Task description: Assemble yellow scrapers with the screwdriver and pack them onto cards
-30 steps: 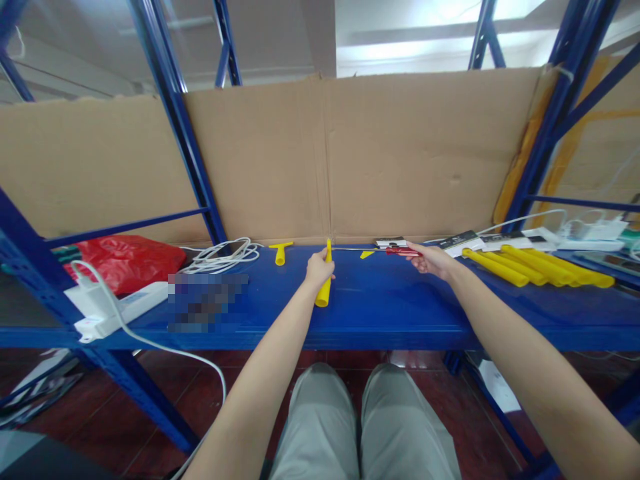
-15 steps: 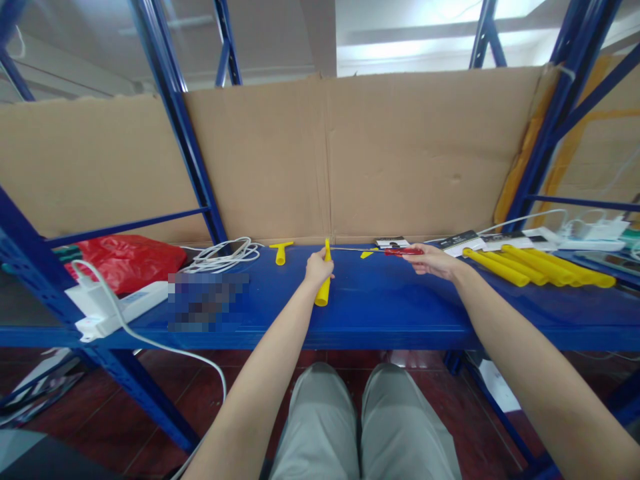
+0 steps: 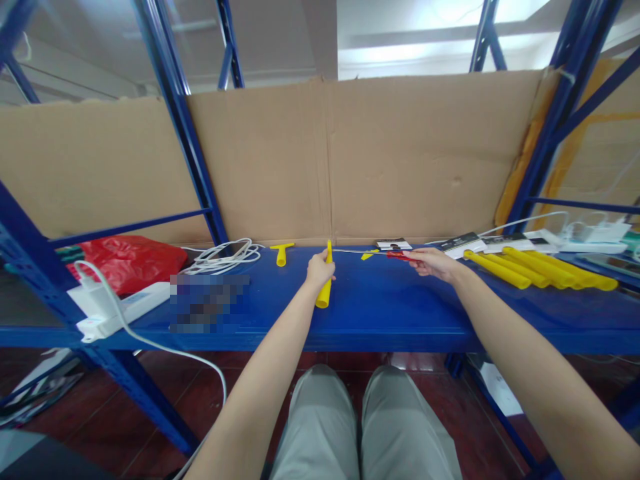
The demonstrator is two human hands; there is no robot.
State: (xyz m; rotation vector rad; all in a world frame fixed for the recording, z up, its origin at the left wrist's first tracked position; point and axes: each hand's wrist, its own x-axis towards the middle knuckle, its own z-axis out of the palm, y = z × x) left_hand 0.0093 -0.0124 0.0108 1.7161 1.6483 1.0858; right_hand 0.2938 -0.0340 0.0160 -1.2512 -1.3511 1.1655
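My left hand point(image 3: 320, 269) is wrapped round a yellow tool point(image 3: 323, 294) at the middle of the blue shelf, its tube end pointing toward me. My right hand point(image 3: 429, 262) grips the red handle of a screwdriver point(image 3: 397, 255). The thin metal shaft runs left to the top of the yellow tool, beside my left fingers; whether the tip touches is too small to tell. A yellow T-shaped piece point(image 3: 282, 254) lies to the left, and a small yellow piece point(image 3: 369, 255) lies behind the shaft.
Several yellow tubes point(image 3: 500, 270) and small boxes point(image 3: 463, 245) lie on the right. On the left are a red bag point(image 3: 134, 261), a coiled white cable point(image 3: 227, 257) and a power strip point(image 3: 127, 308). Cardboard point(image 3: 265, 167) stands behind the blue shelf point(image 3: 400, 307).
My right hand has shifted slightly on the screwdriver, covering more of the red handle. My left hand still holds the yellow tool in nearly the same place.
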